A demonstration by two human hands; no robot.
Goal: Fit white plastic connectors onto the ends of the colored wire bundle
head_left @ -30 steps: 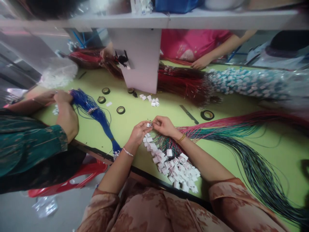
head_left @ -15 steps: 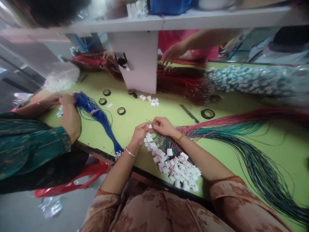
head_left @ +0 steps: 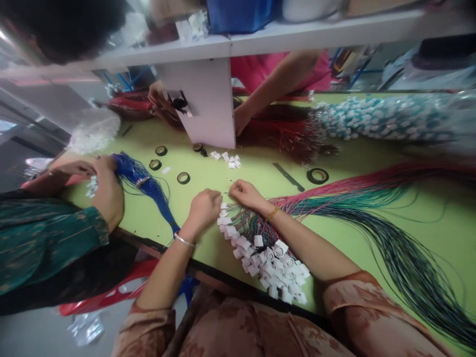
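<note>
My right hand is pinched on thin wires, and their bare metal-tipped ends stick out to the left past the fingertips. Just left of it, my left hand is closed, back up, its fingertips beside the wire tips; what it holds is hidden. Directly below the fingers a row of white plastic connectors runs down to a heap by the table's front edge. From the connectors, a bundle of red, green and black wires passes under my right forearm and fans out to the right.
A co-worker's hands are at a blue wire bundle on the left. Tape rolls, a flat dark blade and loose white connectors lie on the green table. Beyond the white divider, another person's arm reaches over red wires.
My left hand has moved left and down, away from my right hand. The wire tips now show in the gap. The far person's arm has reached lower, towards the divider.
</note>
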